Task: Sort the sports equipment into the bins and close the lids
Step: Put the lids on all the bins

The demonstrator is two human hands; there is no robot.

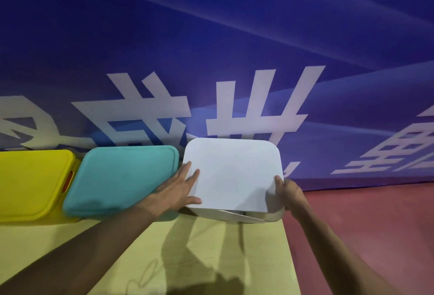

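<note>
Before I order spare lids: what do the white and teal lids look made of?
White lid: probably moulded plastic, matte, with an even surface, rounded corners and a thin edge. Teal lid: likely the same sort of plastic, matte to satin, with a raised moulded rim around its border. Neither shows grain or weave; the frame is slightly blurred.

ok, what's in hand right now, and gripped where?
The white lid, over the white bin. Left hand lies with straight fingers on its left edge; right hand grips its near-right corner, thumb on top.
</note>
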